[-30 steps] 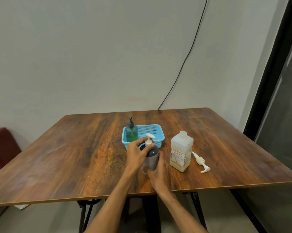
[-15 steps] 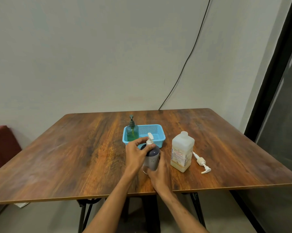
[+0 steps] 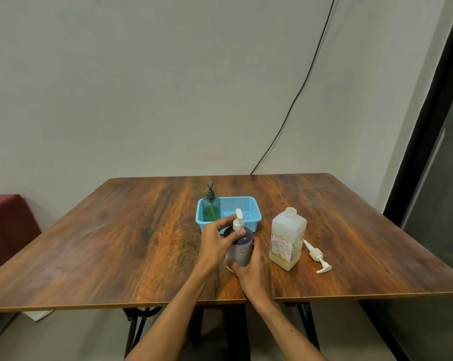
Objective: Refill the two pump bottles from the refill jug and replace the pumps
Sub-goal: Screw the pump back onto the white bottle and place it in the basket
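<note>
- Dark rounded plastic pump bottle (image 3: 242, 247): upright on the brown wood-grain surface (image 3: 142, 243), at 6 o'clock from the blue perforated plastic basket (image 3: 248, 204).
- Fingers of the right hand (image 3: 255, 274) wrap its lower body; fingers of the left hand (image 3: 215, 246) pinch the white pump collar (image 3: 237, 225).
- Smooth, rigid, probably slippery: hold low, twist at collar.

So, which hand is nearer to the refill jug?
Right. The right hand holds the purple bottle beside the refill jug; the left hand grips its pump, farther away.
</note>
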`<state>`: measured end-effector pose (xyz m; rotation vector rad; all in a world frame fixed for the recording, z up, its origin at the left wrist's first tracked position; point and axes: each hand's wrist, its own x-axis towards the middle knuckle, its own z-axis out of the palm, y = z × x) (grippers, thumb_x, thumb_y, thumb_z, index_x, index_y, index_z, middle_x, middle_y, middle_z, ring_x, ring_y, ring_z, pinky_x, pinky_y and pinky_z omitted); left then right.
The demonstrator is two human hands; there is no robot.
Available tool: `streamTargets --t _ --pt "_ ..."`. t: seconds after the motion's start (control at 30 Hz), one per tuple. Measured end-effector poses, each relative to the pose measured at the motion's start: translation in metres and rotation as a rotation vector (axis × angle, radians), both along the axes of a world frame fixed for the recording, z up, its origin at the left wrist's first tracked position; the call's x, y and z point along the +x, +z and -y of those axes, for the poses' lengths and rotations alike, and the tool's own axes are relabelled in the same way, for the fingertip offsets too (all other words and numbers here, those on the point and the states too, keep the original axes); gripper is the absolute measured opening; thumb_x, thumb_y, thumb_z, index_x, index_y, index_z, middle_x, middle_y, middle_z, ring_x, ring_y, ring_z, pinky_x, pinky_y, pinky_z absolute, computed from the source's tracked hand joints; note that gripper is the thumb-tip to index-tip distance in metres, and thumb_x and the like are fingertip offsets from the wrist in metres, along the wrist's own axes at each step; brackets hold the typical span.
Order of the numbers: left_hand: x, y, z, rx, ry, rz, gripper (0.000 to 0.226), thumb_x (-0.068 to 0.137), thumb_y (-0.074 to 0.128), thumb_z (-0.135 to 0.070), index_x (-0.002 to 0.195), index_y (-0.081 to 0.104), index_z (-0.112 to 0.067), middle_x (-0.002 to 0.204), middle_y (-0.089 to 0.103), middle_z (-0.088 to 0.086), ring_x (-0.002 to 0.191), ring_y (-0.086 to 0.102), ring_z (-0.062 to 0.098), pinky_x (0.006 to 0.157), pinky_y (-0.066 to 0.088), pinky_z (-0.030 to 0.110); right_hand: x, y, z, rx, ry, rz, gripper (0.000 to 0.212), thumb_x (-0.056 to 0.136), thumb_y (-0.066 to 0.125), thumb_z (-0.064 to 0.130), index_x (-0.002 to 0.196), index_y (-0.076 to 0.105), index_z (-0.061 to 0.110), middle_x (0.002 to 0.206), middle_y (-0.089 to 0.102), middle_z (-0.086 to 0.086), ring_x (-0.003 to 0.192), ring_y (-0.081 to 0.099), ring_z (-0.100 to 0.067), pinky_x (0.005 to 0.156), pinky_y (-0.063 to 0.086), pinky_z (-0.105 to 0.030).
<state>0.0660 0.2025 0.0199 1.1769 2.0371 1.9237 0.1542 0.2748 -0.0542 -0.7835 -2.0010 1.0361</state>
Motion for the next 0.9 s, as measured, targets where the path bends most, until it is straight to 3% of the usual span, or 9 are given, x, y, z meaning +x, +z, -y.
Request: streamTargets --t 0.13,0.27,0.4,0.57,0.67,0.83,0.9 --pt "-0.004 0.0 0.009 -0.039 0.004 0.0 0.065 0.073 0.084 -0.036 0.132 0.06 -0.025 0.13 0.064 -0.007 0.119 0.059 0.0 0.097 0.052 0.023 -0.001 0.009 0.003 -0.033 -0.006 0.022 0.094 0.062 0.089 0.044 0.139 0.035 0.034 0.134 0.052 0.009 0.124 0.05 -0.011 0.095 0.04 -0.022" --pt "-0.009 0.006 0.019 -0.01 -0.001 0.04 0.066 0.072 0.084 -0.039 0.132 0.059 -0.026 0.126 0.067 -0.008 0.118 0.06 0.001 0.101 0.052 0.031 -0.009 0.014 0.005 -0.074 -0.043 0.038 0.098 0.063 0.087 0.053 0.142 0.033 0.035 0.139 0.05 0.008 0.128 0.048 -0.012 0.097 0.034 -0.022" --pt "-0.02 0.016 0.031 0.035 -0.017 0.064 0.057 0.08 0.081 -0.02 0.133 0.059 -0.022 0.124 0.068 -0.004 0.115 0.064 0.007 0.1 0.053 0.034 -0.013 0.023 0.001 -0.07 -0.04 0.003 0.093 0.059 0.087 0.058 0.136 0.042 0.031 0.135 0.057 0.008 0.123 0.055 -0.015 0.1 0.047 -0.03" --pt "-0.038 0.032 0.038 0.083 0.03 0.036 0.057 0.083 0.06 0.014 0.134 0.058 -0.011 0.127 0.066 0.003 0.115 0.065 0.015 0.097 0.055 0.033 -0.025 0.054 -0.01 -0.028 -0.04 -0.053 0.084 0.061 0.092 0.032 0.133 0.049 0.023 0.132 0.06 0.005 0.118 0.057 -0.015 0.089 0.044 -0.023" --pt "-0.046 0.038 0.038 0.129 0.06 0.058 0.053 0.084 0.056 0.017 0.13 0.061 -0.011 0.124 0.067 0.004 0.112 0.066 0.015 0.092 0.057 0.033 -0.039 0.079 -0.02 -0.001 -0.057 -0.133 0.084 0.061 0.092 0.032 0.133 0.05 0.022 0.123 0.059 0.011 0.11 0.058 -0.01 0.082 0.049 -0.02" --pt "-0.062 0.035 0.027 0.122 0.123 0.088 0.045 0.088 0.058 0.012 0.123 0.065 -0.015 0.118 0.069 0.001 0.104 0.069 0.011 0.084 0.059 0.027 -0.075 0.104 -0.047 -0.018 -0.098 -0.187 0.082 0.06 0.092 0.024 0.131 0.051 0.021 0.125 0.062 0.001 0.109 0.061 -0.018 0.092 0.056 -0.038" --pt "-0.07 0.031 0.02 0.1 0.153 0.097 0.04 0.089 0.06 0.008 0.121 0.066 -0.015 0.118 0.069 0.001 0.102 0.069 0.012 0.081 0.059 0.026 -0.087 0.106 -0.057 -0.054 -0.094 -0.16 0.081 0.063 0.091 0.021 0.132 0.049 0.02 0.125 0.062 -0.001 0.105 0.061 -0.017 0.087 0.056 -0.032"
